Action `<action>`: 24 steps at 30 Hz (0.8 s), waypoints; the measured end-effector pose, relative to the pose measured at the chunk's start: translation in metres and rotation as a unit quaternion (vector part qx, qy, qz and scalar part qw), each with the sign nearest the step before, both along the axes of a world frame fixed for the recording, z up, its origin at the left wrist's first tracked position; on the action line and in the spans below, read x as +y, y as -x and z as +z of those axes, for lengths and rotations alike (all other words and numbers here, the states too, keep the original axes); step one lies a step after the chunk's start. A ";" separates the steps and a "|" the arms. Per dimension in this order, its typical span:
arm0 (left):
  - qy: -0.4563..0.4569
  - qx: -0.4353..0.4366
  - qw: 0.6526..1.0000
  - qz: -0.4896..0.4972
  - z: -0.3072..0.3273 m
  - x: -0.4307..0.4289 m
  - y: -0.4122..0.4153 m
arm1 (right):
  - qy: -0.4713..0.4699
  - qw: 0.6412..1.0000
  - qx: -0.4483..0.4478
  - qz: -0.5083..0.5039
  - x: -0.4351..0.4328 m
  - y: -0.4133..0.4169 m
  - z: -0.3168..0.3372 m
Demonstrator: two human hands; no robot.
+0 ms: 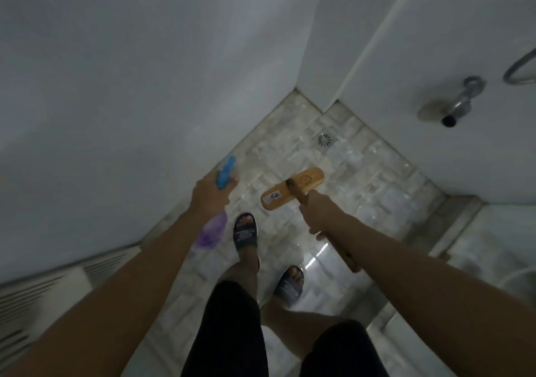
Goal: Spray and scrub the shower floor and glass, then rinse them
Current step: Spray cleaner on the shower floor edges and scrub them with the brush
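My left hand [210, 192] grips a spray bottle [213, 230] with a blue nozzle and a purple body, held out over the left side of the shower floor [362, 170]. My right hand [314, 214] grips the wooden handle of a scrub brush [291, 188]. Its tan wooden head rests flat on the mosaic tiles in front of my feet. A round metal drain [325, 139] sits in the floor beyond the brush head. The glass is not clearly told apart from the walls.
White walls close in on the left and far side. A chrome tap [455, 107] and a hose loop [520, 69] project from the right wall. A raised stone curb [443, 217] edges the floor on the right. My feet in dark slippers [246, 233] stand on the tiles.
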State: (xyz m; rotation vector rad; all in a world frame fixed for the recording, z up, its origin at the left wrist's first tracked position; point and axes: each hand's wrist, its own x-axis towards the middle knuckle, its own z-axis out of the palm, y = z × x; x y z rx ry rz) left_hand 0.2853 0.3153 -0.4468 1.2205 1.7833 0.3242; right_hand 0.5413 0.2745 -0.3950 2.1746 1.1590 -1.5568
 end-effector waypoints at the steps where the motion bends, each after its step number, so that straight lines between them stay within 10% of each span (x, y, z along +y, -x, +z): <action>1: 0.012 -0.005 1.000 0.009 -0.033 0.005 0.003 | 0.010 1.000 -0.004 -0.001 0.001 0.003 -0.031; 12: -0.105 0.063 0.992 -0.027 -0.305 0.043 0.032 | -0.051 0.994 -0.039 0.086 0.036 0.034 -0.325; 24: -0.168 0.072 0.983 0.001 -0.446 0.076 0.069 | -0.148 0.979 -0.019 0.137 0.100 0.060 -0.468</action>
